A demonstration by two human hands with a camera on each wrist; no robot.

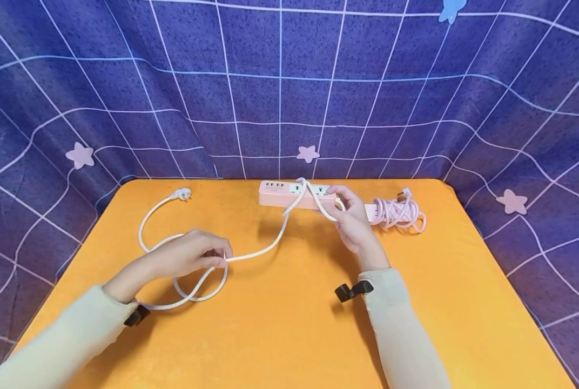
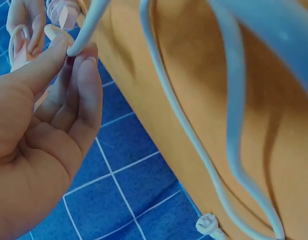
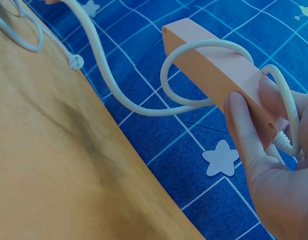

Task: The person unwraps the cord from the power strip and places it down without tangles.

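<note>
A pink power strip (image 1: 282,201) with sockets and USB ports hangs above the far part of the table. My right hand (image 1: 351,221) grips its right end, fingers and thumb on opposite sides in the right wrist view. From that end the white cord (image 1: 262,251) loops once around the strip. It then runs left to my left hand (image 1: 192,254), which pinches it between thumb and fingertips. Beyond the left hand, the cord lies in loose loops on the table. Its round white plug (image 1: 182,194) rests near the far left edge.
The table has an orange cover (image 1: 280,324). Behind the right hand lies a second power strip (image 1: 370,212), its pinkish cord (image 1: 396,212) wrapped round it in a bundle. A blue gridded curtain (image 1: 250,97) with stars surrounds the far side and both flanks.
</note>
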